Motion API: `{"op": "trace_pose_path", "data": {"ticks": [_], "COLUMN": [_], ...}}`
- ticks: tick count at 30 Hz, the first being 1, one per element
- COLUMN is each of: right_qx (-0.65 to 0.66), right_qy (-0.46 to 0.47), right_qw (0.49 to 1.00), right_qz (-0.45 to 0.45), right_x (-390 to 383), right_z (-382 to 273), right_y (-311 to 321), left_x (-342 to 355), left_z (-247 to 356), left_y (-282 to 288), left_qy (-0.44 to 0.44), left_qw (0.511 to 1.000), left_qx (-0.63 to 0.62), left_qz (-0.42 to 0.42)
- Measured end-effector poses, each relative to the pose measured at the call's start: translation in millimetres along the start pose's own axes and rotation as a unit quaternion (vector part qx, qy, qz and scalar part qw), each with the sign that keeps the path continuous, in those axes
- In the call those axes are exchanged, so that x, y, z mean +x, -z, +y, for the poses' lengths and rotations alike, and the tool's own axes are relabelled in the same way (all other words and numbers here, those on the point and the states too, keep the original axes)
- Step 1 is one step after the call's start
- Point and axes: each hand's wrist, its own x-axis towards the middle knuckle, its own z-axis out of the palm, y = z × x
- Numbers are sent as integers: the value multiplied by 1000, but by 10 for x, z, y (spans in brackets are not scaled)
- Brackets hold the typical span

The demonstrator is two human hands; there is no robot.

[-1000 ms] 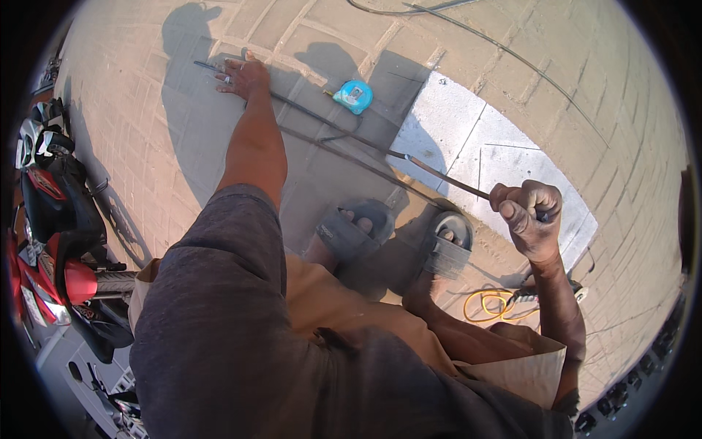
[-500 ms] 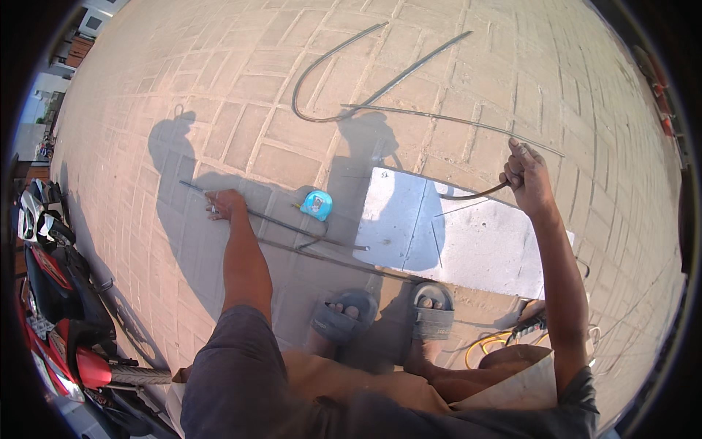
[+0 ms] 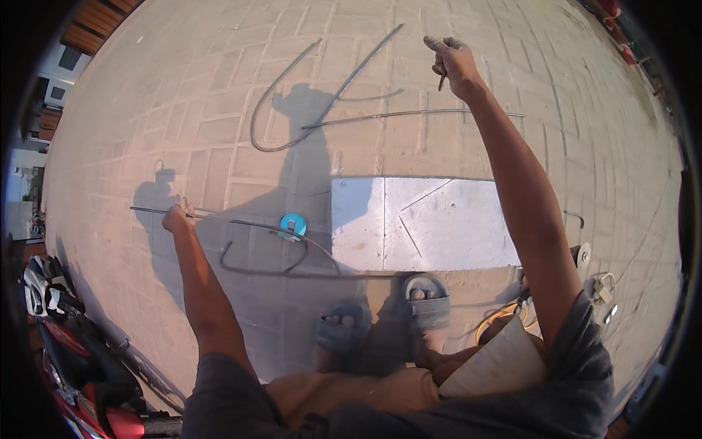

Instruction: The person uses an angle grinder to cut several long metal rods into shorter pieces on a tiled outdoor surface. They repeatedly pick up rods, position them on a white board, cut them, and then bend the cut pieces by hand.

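Left hand (image 3: 175,217): low on the paved ground at the left, fingers wrapped round the near end of a long thin steel rod (image 3: 219,218)
Steel rod: lies flat on the pavement, running rightward from the left hand toward the blue tape measure (image 3: 293,225), then curving down into a hooked loop in front of the feet
Right hand (image 3: 453,64): stretched far forward and up, fingers closed round a short dark rod end (image 3: 442,77); what it joins to cannot be told
Bent rods (image 3: 292,124): curved and straight lengths lying on the pavement well ahead, between the two hands, one straight piece reaching just under the right hand
Tape measure: round, blue, on the pavement just left of the pale slab (image 3: 424,223)
Pale slab: light rectangle set in the paving, directly ahead of the feet
Sandals (image 3: 387,318): grey, both flat on the pavement at the slab's near edge
Yellow cable (image 3: 497,318): coiled on the ground, right of the feet
Motorbike (image 3: 80,358): red and black, at the lower left
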Motion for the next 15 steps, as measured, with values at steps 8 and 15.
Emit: {"op": "trace_pose_path", "data": {"ticks": [8,15], "right_qx": [-212,-599], "right_qy": [-19,-19], "right_qw": [977,799], "right_qz": [-17,-43], "right_x": [-329,-1010], "right_z": [-410,168], "right_y": [313,610], "left_x": [27,-824], "left_z": [1170,2322], "left_y": [-969,-2099], "left_qy": [26,-102], "left_qw": [992,967], "left_qx": [-20,78], "left_qz": [-121,-218]}}
